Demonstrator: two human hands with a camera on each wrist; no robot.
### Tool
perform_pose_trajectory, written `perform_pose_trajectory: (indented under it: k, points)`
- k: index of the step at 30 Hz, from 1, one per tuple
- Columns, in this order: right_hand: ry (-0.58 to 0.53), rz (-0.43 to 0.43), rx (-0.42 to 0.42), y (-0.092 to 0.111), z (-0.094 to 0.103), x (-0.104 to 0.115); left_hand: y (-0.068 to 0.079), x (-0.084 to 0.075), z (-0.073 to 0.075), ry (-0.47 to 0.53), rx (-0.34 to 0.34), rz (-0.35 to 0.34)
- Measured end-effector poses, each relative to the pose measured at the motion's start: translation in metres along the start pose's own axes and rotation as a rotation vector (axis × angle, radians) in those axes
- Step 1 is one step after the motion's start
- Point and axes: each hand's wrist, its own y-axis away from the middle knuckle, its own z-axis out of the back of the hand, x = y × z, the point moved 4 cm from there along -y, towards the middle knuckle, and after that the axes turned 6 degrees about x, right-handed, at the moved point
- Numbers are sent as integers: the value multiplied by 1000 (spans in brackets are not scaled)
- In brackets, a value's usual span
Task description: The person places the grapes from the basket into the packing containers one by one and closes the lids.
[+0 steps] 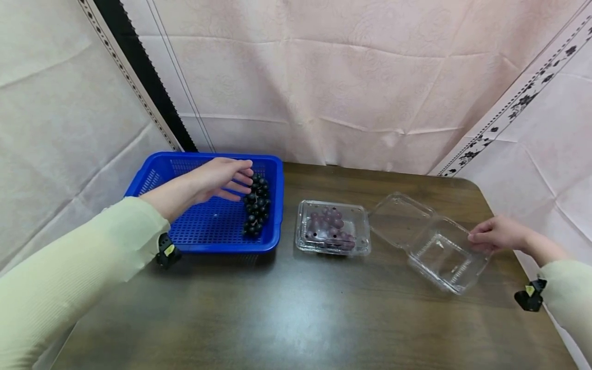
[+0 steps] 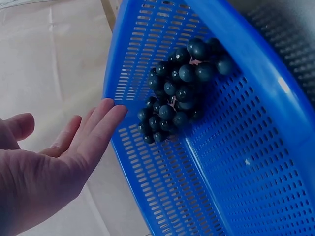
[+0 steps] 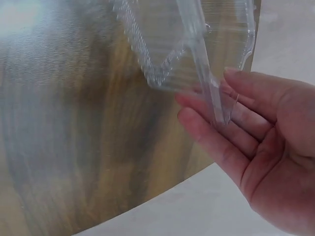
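Observation:
Over the blue basket (image 1: pixel 217 226) my left hand (image 1: pixel 222 179) reaches with fingers extended, close beside a bunch of dark grapes (image 1: pixel 256 205). In the left wrist view the fingers (image 2: pixel 98 130) are straight, nothing is in the palm, and the grapes (image 2: pixel 179 88) lie against the basket's perforated wall. At the right, my right hand (image 1: pixel 497 235) pinches the edge of an unfolded clear plastic clamshell box (image 1: pixel 446 252), its lid lying out to the left. The right wrist view shows thumb and fingers around a corner of the clear box (image 3: pixel 214 98).
Between basket and unfolded box stands a closed clear clamshell (image 1: pixel 333 228) with reddish grapes inside. The brown wooden table (image 1: pixel 296 313) has a rounded far right corner. Pale cloth (image 1: pixel 351 92) hangs behind and at both sides.

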Motion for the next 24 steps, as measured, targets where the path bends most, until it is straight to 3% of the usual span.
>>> perform_pose_trajectory:
  k: [4,15,24]
  points:
    - [-141,-1,35,3,-7,-6,-1,2,5,-21,-11,5]
    - [-385,61,127,10,-22,-18,-4,14,22,-49,-47,43]
    - [-574,99,174,15,-36,-18,-12,23,24,-57,-20,85]
